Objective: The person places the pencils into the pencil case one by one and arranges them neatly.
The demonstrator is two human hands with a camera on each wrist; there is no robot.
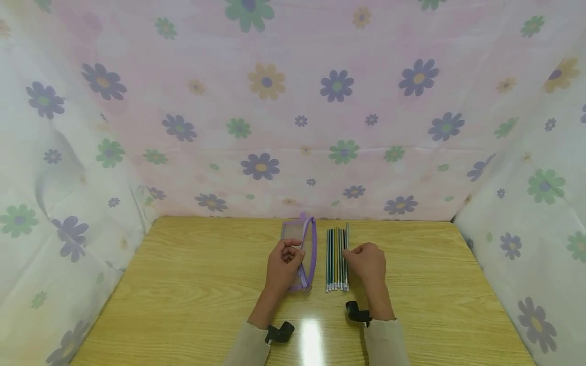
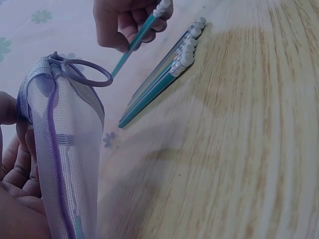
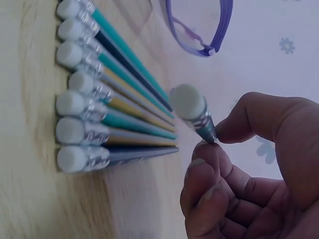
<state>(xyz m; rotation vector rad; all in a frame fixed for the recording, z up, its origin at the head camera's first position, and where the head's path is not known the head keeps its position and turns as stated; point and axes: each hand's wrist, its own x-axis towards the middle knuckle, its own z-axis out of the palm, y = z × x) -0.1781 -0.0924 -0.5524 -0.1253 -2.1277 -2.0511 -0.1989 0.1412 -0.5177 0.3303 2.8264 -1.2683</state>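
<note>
My left hand (image 1: pixel 282 264) pinches the edge of a see-through mesh pencil pouch (image 1: pixel 314 254) with purple trim and a zipper. In the left wrist view a ring-shaped zipper pull (image 2: pixel 94 82) hangs at the near end of the pouch. Between thumb and fingertips, my right hand (image 1: pixel 368 260) pinches one teal pencil (image 2: pixel 132 52), raised at the right end of the pencil row. Its white eraser (image 3: pixel 189 102) points toward the right wrist camera. Side by side lie several pencils (image 1: pixel 336 259) in teal, gold and dark colours, eraser ends toward me.
Everything lies on a wood-grain table (image 1: pixel 197 274). A flower-printed cloth (image 1: pixel 293 101) rises behind its far edge and along both sides. Each wrist wears a black camera mount (image 1: pixel 280 333).
</note>
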